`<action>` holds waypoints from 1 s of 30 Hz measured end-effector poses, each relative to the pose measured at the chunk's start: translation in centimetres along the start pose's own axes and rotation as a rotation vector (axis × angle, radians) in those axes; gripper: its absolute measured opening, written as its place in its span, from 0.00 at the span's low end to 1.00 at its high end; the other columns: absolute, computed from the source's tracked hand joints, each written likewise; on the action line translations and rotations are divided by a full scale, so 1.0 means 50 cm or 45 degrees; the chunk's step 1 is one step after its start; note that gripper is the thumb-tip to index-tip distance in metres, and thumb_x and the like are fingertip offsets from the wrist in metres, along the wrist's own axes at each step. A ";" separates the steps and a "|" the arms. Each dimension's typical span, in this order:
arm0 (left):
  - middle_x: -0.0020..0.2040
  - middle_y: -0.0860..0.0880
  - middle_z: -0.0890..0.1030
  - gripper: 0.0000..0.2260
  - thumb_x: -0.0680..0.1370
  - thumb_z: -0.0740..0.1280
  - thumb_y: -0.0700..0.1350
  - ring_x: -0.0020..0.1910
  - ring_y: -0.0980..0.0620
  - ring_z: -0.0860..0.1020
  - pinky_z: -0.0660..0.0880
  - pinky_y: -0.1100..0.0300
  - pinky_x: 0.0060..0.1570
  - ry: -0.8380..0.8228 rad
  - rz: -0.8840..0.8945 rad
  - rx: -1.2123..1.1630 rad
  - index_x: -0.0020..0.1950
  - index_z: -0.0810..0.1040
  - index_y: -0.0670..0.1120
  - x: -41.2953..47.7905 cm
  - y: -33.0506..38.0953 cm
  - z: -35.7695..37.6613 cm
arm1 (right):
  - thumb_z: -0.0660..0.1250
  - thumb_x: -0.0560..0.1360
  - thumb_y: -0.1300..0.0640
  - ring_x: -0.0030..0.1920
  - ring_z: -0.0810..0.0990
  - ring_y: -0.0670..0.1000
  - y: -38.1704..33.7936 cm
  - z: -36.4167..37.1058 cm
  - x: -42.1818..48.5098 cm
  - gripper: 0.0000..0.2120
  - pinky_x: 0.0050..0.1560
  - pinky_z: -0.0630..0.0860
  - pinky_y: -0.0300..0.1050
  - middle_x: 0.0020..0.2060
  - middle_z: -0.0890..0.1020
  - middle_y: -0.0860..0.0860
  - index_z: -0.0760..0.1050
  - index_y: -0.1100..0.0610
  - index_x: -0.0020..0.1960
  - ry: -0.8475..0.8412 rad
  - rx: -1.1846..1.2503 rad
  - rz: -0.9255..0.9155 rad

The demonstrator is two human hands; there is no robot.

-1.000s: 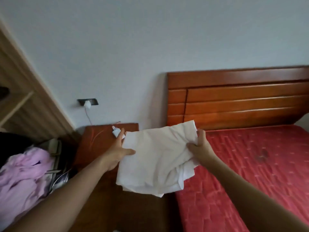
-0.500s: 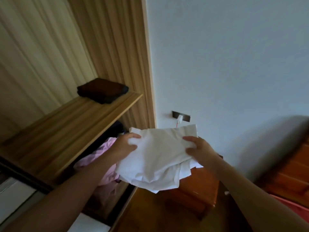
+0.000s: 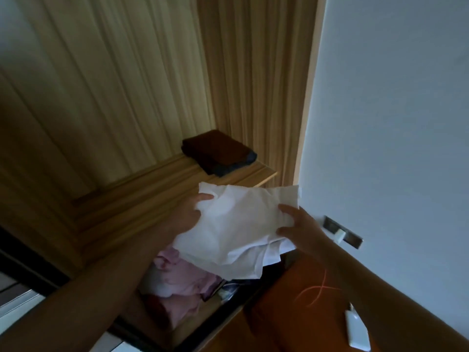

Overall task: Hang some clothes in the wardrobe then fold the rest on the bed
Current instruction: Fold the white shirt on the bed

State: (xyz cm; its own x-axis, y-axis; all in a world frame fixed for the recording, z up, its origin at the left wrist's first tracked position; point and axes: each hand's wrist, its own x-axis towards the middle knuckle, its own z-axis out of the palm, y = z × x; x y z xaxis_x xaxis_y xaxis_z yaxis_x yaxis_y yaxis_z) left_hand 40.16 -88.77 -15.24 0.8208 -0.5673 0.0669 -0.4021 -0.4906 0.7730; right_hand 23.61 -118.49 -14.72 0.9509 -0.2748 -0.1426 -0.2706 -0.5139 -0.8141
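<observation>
A folded white garment (image 3: 238,224) hangs in the air between both hands, in front of the open wardrobe. My left hand (image 3: 187,214) grips its left edge, thumb on top. My right hand (image 3: 302,229) holds its right edge, fingers curled over the cloth. The garment's far corner reaches over the front edge of the wooden wardrobe shelf (image 3: 157,199). A folded stack of dark brown and blue clothes (image 3: 218,153) lies at the shelf's right end.
Below the shelf, pink clothes (image 3: 177,278) lie heaped in the wardrobe. A reddish wooden nightstand (image 3: 286,313) stands at the lower right with a white charger (image 3: 357,331) and an orange cable on it. A wall socket (image 3: 342,232) sits behind my right hand.
The view swung left from the bed and headboard to the wardrobe. Both hands carried the white garment along and lifted it up to the shelf's edge.
</observation>
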 end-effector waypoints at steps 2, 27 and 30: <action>0.70 0.43 0.73 0.20 0.72 0.64 0.58 0.69 0.45 0.73 0.65 0.42 0.73 0.010 -0.007 0.016 0.64 0.75 0.68 0.040 -0.018 -0.015 | 0.73 0.74 0.62 0.70 0.70 0.57 -0.016 -0.010 0.058 0.33 0.61 0.66 0.39 0.73 0.69 0.54 0.67 0.50 0.77 -0.031 -0.046 -0.023; 0.77 0.50 0.62 0.29 0.80 0.57 0.28 0.76 0.52 0.61 0.54 0.67 0.71 -0.105 -0.250 0.457 0.78 0.67 0.49 0.692 -0.262 -0.259 | 0.71 0.77 0.59 0.73 0.68 0.59 -0.145 0.129 0.722 0.34 0.68 0.67 0.47 0.75 0.65 0.58 0.62 0.54 0.80 -0.028 -0.097 0.000; 0.79 0.46 0.62 0.29 0.79 0.58 0.28 0.77 0.48 0.61 0.53 0.66 0.71 -0.136 -0.180 0.523 0.78 0.67 0.48 0.802 -0.267 -0.302 | 0.70 0.78 0.58 0.72 0.68 0.59 -0.171 0.142 0.802 0.33 0.67 0.68 0.47 0.75 0.64 0.57 0.61 0.53 0.80 0.013 -0.047 0.024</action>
State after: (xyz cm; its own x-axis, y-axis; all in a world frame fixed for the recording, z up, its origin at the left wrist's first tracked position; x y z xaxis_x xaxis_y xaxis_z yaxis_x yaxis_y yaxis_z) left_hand 84.57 -94.95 -13.34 0.8414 -0.5304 -0.1035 -0.4346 -0.7781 0.4536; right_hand 65.11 -119.34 -17.46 0.9440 -0.2931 -0.1518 -0.2941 -0.5381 -0.7899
